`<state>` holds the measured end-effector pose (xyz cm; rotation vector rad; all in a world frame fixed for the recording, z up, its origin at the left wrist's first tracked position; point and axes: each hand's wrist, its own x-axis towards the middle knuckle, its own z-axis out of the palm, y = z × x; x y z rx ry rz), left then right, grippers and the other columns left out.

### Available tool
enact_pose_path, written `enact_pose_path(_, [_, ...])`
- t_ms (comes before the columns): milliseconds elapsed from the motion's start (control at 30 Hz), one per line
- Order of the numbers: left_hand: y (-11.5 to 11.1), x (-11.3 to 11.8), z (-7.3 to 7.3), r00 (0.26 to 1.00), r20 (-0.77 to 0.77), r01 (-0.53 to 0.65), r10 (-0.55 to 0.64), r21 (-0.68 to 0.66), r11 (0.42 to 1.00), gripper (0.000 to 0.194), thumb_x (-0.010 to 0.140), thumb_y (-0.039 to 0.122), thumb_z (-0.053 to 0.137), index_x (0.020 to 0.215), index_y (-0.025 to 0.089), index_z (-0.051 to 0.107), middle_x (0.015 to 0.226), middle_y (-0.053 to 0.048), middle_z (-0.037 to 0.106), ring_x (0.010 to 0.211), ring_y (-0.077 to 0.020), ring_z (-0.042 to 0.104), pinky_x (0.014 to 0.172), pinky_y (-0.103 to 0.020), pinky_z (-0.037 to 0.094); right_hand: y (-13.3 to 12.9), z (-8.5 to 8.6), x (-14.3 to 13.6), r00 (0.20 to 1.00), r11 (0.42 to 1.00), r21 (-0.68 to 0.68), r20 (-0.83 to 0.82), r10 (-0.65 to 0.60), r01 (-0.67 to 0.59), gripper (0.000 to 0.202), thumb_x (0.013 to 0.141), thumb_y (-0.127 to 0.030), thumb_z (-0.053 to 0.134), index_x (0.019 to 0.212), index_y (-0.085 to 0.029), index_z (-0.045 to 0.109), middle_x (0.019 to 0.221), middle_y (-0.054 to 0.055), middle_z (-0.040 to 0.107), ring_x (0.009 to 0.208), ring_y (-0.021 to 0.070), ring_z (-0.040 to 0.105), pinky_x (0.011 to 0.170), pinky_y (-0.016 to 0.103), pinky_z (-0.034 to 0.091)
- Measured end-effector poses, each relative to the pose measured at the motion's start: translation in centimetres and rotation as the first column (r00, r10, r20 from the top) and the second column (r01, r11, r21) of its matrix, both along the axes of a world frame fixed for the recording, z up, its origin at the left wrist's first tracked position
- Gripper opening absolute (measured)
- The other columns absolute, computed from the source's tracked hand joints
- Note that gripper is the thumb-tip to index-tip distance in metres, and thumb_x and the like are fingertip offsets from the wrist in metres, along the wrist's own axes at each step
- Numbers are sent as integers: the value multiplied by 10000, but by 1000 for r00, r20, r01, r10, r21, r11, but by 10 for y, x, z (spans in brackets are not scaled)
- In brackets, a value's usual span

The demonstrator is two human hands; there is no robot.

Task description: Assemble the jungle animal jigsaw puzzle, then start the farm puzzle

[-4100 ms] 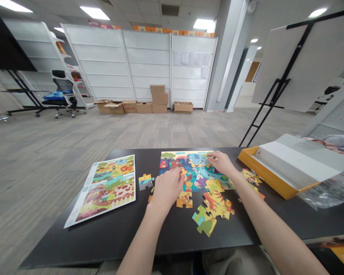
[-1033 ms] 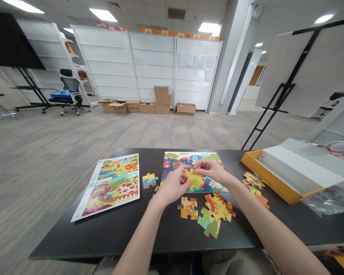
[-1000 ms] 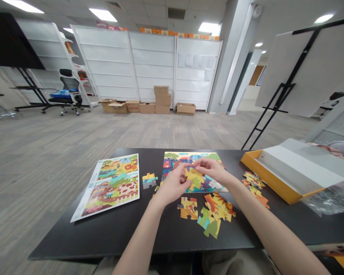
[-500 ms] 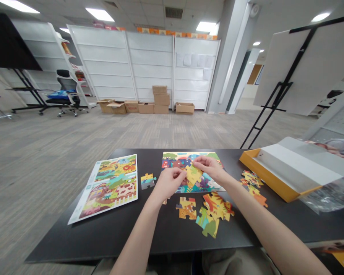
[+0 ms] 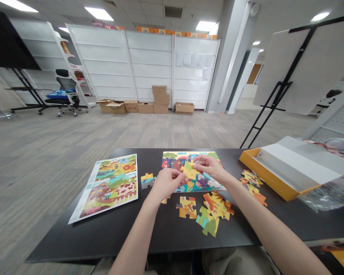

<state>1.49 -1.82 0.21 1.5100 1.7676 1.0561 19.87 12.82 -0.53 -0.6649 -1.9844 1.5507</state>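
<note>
Between my two hands is a yellow puzzle piece (image 5: pixel 190 170) with some green on it, held up over a colourful picture board (image 5: pixel 209 184). My left hand (image 5: pixel 169 181) pinches its lower left edge, and my right hand (image 5: pixel 208 166) grips the right side. Nearer to me lie a puzzle piece with a spotted animal (image 5: pixel 187 208), several orange and yellow pieces (image 5: pixel 218 205) and a green piece (image 5: pixel 208 221). Left of my left hand is another puzzle piece (image 5: pixel 147 180). One more piece peeks out, mostly hidden, under my left wrist.
A printed picture sheet (image 5: pixel 111 187) lies on the left of the black table (image 5: pixel 103 240). At the right are more puzzle pieces (image 5: pixel 253 187), an open yellow box (image 5: pixel 278 175) and clear plastic wrapping (image 5: pixel 329 193). Beyond the table stands a whiteboard on a stand (image 5: pixel 278 95).
The yellow puzzle piece has been turned between my hands and raised slightly, so its green part now faces up at the top. The pieces on the table stay put.
</note>
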Motion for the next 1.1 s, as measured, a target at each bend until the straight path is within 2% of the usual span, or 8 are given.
enact_pose_path(167, [-3,-2,2,980,-187,-82,72,-44,996,284,850,408,597,788,215,796,780,-57,783,734,-216,712,683,-283,529,5,-3,1,997,998,66,72,7,-12,438,727,-563,799,907,-170,734,734,13,681,612,125,563,562,261,420])
enact_pose_path(333, [-5,-1,4,927,-366,-125,87,-81,989,212,860,348,605,824,240,784,876,-40,794,850,-227,727,753,-288,518,19,5,18,981,992,111,192,30,-52,432,704,-557,809,856,-158,741,750,24,701,658,142,602,601,269,445])
enact_pose_path(433, [-6,5,6,903,-426,-108,56,-99,989,155,841,328,632,859,259,770,902,-14,796,869,-234,731,741,-299,507,30,7,31,951,990,107,304,54,-91,422,687,-549,814,829,-161,730,742,25,704,655,144,604,583,263,437])
enact_pose_path(533, [-5,13,8,882,-472,-67,5,-116,991,131,841,304,631,874,272,754,886,-3,792,890,-241,730,733,-312,502,39,3,39,914,989,102,402,56,-106,431,670,-556,809,831,-165,725,733,26,705,637,146,597,554,260,424])
enact_pose_path(667, [-2,22,8,858,-513,-23,-43,-121,992,124,829,244,638,908,261,732,918,-19,786,916,-247,730,755,-324,513,45,-5,43,879,980,134,471,68,-147,428,667,-558,800,800,-159,718,703,28,699,639,152,607,612,279,473])
enact_pose_path(833, [-1,28,5,836,-540,56,-101,-98,994,200,847,261,652,1031,222,719,1056,-72,759,1023,-274,705,852,-358,530,37,-4,36,887,974,153,455,80,-166,407,707,-549,774,812,-163,702,725,29,703,668,156,624,634,274,484])
enact_pose_path(1000, [2,35,-1,802,-571,169,-173,-61,984,480,828,319,718,1277,197,601,1281,-116,650,1206,-300,609,961,-393,519,21,-3,21,896,977,97,424,130,-188,395,720,-537,763,837,-165,698,738,27,699,657,155,620,624,275,494])
enact_pose_path(1100, [6,38,-6,781,-598,182,-182,-61,981,488,819,329,737,1265,194,591,1302,-118,622,1232,-309,582,977,-417,517,18,-7,17,894,973,109,426,137,-201,376,728,-529,752,822,-168,701,720,23,693,628,150,604,604,274,489])
